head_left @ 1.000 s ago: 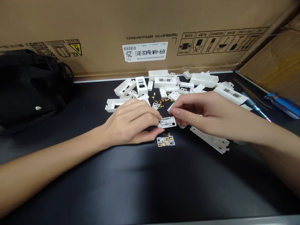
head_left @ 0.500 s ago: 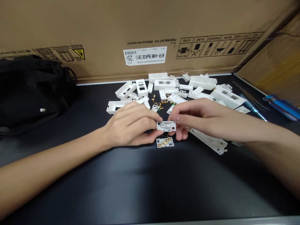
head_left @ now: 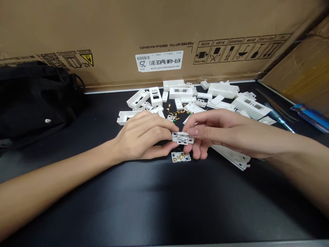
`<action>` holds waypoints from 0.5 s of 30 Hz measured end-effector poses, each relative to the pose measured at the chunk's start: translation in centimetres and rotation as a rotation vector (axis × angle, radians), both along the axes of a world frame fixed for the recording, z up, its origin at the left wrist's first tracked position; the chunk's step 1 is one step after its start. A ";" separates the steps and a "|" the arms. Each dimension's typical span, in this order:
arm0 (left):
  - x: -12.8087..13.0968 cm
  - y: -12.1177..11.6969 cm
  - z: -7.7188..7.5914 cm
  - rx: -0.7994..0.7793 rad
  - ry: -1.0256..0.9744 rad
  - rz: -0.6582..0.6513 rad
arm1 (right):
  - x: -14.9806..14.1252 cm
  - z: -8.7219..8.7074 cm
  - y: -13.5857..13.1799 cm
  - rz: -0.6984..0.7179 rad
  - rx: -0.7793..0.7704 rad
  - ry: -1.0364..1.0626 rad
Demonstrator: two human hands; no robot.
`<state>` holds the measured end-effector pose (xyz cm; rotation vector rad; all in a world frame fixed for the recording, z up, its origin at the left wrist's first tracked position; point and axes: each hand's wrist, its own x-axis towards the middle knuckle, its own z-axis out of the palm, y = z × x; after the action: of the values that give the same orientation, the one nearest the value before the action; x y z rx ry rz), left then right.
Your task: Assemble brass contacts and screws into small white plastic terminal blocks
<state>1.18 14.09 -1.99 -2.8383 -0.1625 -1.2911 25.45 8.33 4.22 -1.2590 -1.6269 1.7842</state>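
Between my two hands is a small white plastic switch housing piece [head_left: 183,138], with round holes near its ends and a raised part on top. My left hand [head_left: 147,137] pinches its left end between thumb and fingers. At the right end, my right hand [head_left: 213,132] has its thumb and index finger closed on the same piece; its other fingers curl below. Just under it on the black table lies a second white piece [head_left: 181,157] fitted with brass contacts, close to my right fingertips.
Behind my hands lie several white plastic housings [head_left: 180,92] and loose brass contacts [head_left: 177,114]. A long white strip [head_left: 232,156] rests beside my right wrist. Screwdrivers [head_left: 312,117] lie at right, a black bag [head_left: 38,99] at left. A large cardboard box [head_left: 108,41] stands behind.
The held white piece has tilted slightly, and my right hand's fingers have shifted lower, nearer the piece with brass contacts. My left hand has barely moved.
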 end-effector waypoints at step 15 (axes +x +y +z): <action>0.0 -0.1 0.2 -0.041 0.052 0.046 | 0.4 0.4 0.0 0.011 0.046 -0.095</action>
<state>1.22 13.96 -1.77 -2.8812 -0.2541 -1.2178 25.84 8.31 4.66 -1.3356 -1.7193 1.7072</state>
